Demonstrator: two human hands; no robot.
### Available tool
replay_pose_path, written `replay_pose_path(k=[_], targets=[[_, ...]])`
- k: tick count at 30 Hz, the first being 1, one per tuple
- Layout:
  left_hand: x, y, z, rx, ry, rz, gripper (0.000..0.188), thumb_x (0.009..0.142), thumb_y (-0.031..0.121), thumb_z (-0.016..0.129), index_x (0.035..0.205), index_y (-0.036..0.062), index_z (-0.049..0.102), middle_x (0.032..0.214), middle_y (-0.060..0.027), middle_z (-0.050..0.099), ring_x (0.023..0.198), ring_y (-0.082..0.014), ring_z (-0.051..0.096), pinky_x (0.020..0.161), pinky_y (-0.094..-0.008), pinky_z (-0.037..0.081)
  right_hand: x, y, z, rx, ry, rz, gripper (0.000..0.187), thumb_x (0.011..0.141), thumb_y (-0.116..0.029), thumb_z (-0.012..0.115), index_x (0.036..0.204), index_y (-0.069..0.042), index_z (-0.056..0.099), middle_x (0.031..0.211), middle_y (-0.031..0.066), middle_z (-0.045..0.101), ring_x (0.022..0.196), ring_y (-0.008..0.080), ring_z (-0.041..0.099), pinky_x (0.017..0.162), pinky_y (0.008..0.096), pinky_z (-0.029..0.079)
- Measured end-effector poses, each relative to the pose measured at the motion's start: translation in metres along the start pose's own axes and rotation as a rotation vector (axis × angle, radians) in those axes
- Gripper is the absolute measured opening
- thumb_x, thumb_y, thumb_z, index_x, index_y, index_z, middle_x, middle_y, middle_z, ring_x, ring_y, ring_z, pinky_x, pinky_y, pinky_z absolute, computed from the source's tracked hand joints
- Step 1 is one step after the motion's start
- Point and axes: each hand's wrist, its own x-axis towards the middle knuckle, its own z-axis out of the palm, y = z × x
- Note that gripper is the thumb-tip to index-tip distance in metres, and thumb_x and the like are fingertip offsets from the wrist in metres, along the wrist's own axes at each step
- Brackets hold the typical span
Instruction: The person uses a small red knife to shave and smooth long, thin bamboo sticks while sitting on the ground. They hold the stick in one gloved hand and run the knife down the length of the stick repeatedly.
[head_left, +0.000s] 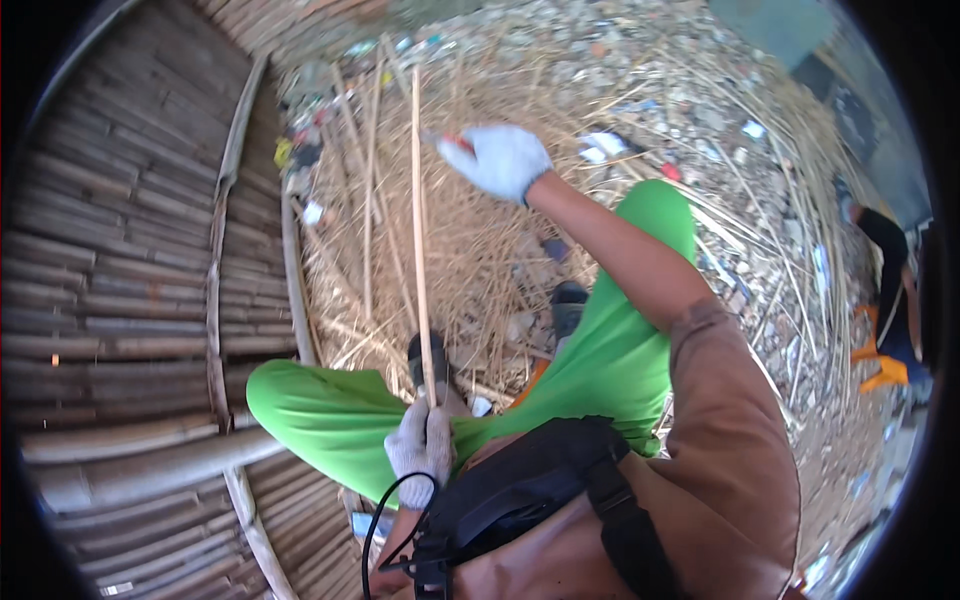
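A long, pale bamboo strip (pixel 418 220) stretches away from my lap toward the far ground. Its near end is in my left hand (pixel 420 445), which wears a white knitted glove and is closed around it. Beyond my knees, just right of the strip's far part, my gloved right hand (pixel 505 162) is closed on a small red-handled knife (pixel 455 140). The knife's short grey tip points at the strip; whether it touches is too blurred to tell. My knees, in green trousers (pixel 630 310), are spread on either side.
Shavings and thin bamboo slivers (pixel 480 260) cover the ground ahead. A bamboo slat wall (pixel 130 270) stands close on my left. Rubble and litter (pixel 640 80) lie beyond. Another person (pixel 895 290) is at the far right, beside an orange stool (pixel 880 370).
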Motion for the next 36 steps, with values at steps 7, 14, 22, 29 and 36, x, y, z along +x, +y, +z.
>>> replay_pose_path(k=[7, 14, 22, 29, 36], targets=[[0.051, 0.081, -0.001, -0.111, -0.387, 0.184, 0.031, 0.111, 0.029, 0.065, 0.121, 0.0021, 0.074, 0.07, -0.0071, 0.067, 0.054, -0.0164, 0.066, 0.056, -0.0337, 0.055, -0.01, 0.028, -0.127, 0.555, 0.238, 0.206, 0.094, 0.096, -0.078, 0.066, 0.133, 0.008, 0.068, 0.107, 0.023, 0.078, 0.1, 0.035, 0.077, 0.092, 0.0446, 0.06], [0.075, 0.107, 0.027, -0.371, -0.609, -0.034, 0.034, 0.112, 0.026, 0.063, 0.128, -0.0035, 0.069, 0.081, -0.0032, 0.069, 0.056, -0.0083, 0.059, 0.05, -0.0255, 0.048, -0.069, 0.059, -0.119, 0.164, 0.254, 0.381, 0.072, 0.104, -0.068, 0.06, 0.135, -0.004, 0.057, 0.105, 0.0287, 0.077, 0.101, 0.0484, 0.076, 0.091, 0.0542, 0.059], [0.106, 0.073, 0.036, -0.507, -0.605, -0.172, 0.038, 0.113, 0.024, 0.059, 0.14, -0.0031, 0.061, 0.088, -0.0023, 0.069, 0.062, -0.0089, 0.06, 0.053, -0.0252, 0.049, -0.164, 0.027, -0.031, 0.261, -0.238, 0.234, 0.054, 0.112, -0.056, 0.05, 0.131, -0.007, 0.062, 0.109, 0.0246, 0.078, 0.104, 0.0454, 0.076, 0.093, 0.0544, 0.059], [0.113, 0.063, 0.038, -0.617, -0.61, -0.284, 0.035, 0.114, 0.025, 0.058, 0.136, -0.0023, 0.062, 0.086, -0.0047, 0.07, 0.057, -0.011, 0.059, 0.048, -0.0246, 0.045, -0.178, 0.022, -0.003, 0.073, -0.253, 0.139, 0.048, 0.111, -0.054, 0.05, 0.125, -0.009, 0.064, 0.094, 0.0218, 0.078, 0.09, 0.0453, 0.077, 0.081, 0.0576, 0.06], [0.122, 0.06, 0.045, -0.669, -0.614, -0.299, 0.028, 0.112, 0.026, 0.062, 0.123, 0.0002, 0.066, 0.083, -0.0034, 0.069, 0.056, -0.0111, 0.058, 0.046, -0.0247, 0.042, -0.175, 0.009, 0.008, -0.037, -0.206, 0.041, 0.056, 0.109, -0.06, 0.048, 0.101, -0.009, 0.07, 0.08, 0.0221, 0.076, 0.075, 0.0437, 0.077, 0.07, 0.0584, 0.06]])
